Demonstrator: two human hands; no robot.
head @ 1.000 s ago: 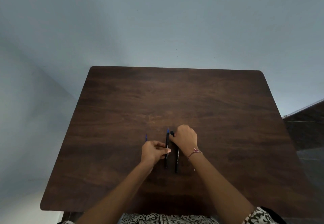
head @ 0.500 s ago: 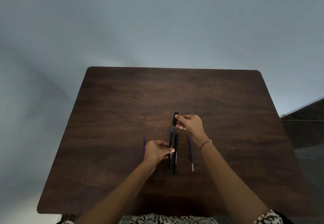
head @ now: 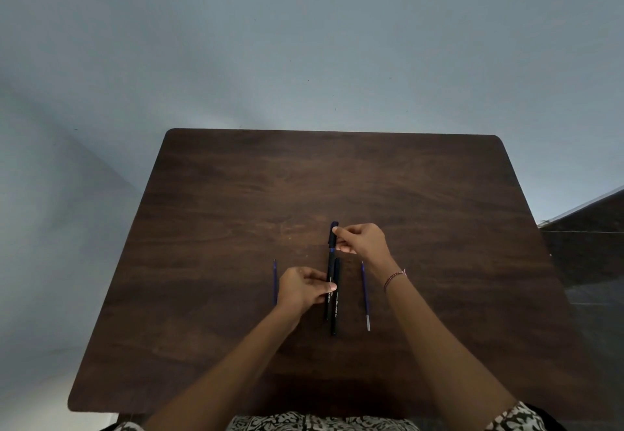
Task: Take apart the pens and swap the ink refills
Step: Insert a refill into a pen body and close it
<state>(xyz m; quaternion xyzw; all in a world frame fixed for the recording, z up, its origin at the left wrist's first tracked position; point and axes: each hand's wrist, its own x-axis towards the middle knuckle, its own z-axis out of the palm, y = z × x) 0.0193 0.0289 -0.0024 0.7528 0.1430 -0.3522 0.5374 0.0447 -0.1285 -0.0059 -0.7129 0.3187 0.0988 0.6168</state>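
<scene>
Two black pen barrels lie side by side near the middle of the dark wooden table (head: 236, 194). My left hand (head: 304, 287) pinches the left barrel (head: 329, 287) at its middle. My right hand (head: 363, 241) holds a black cap (head: 333, 233) at that barrel's far blue tip. The second barrel (head: 335, 309) rests just to the right, untouched. One blue refill (head: 365, 295) with a silver near end lies right of the barrels. Another blue refill (head: 275, 282) lies left of my left hand, partly hidden by it.
The table's near edge runs in front of my patterned clothing (head: 320, 424). A pale wall rises behind the table. A dark step or ledge (head: 591, 228) stands off the table's right side.
My right hand lifted off the barrels with the black cap, moved away from me, and now brings the cap back to the left barrel's tip. The right refill became visible.
</scene>
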